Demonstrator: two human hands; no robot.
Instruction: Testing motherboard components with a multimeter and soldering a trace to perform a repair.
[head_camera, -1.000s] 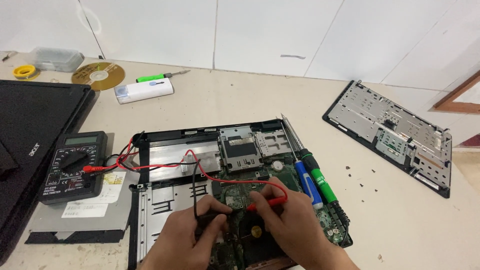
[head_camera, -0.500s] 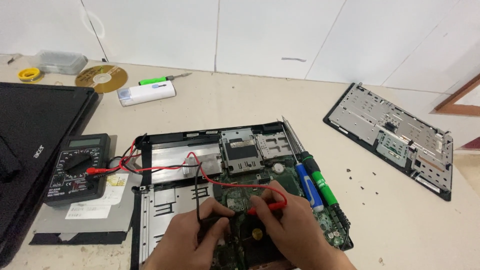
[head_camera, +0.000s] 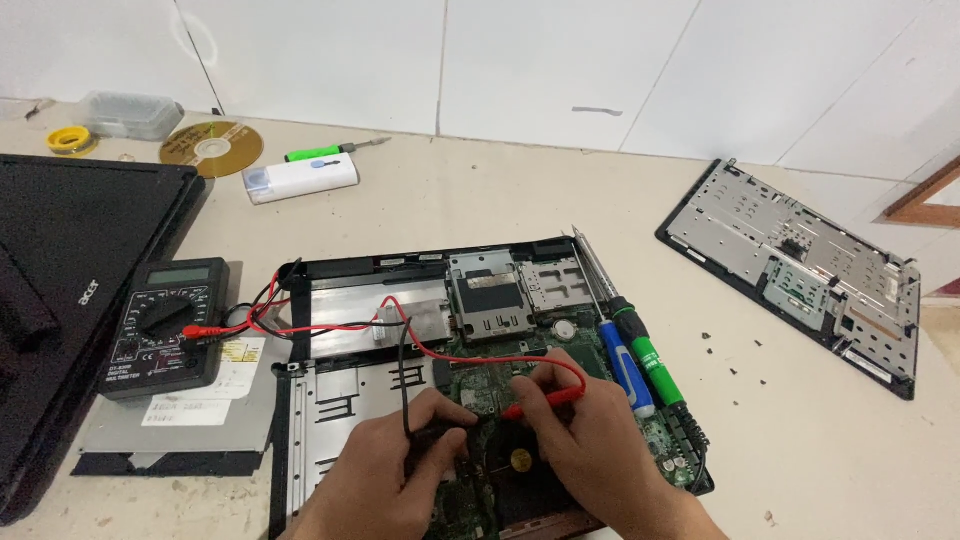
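While both hands press probes onto the green circuit board (head_camera: 500, 400) inside the opened laptop base (head_camera: 400, 300) on the counter (head_camera: 480, 210), a slip looks like the main danger. The left hand (head_camera: 385, 480) has its grip clenched on the black probe (head_camera: 437, 433), the right hand (head_camera: 600, 450) on the red probe (head_camera: 545, 402). A sliding tip might bridge neighbouring contacts. The red lead (head_camera: 480, 358) loops loosely towards the multimeter (head_camera: 165, 325); snagging it could jerk a probe aside, or nudge the screwdrivers (head_camera: 635, 355) resting on the base's edge.

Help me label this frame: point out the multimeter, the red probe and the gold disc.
multimeter (head_camera: 165, 330): head view, on its dial.
red probe (head_camera: 545, 400): head view, on its handle.
gold disc (head_camera: 212, 148): head view, near its hub.
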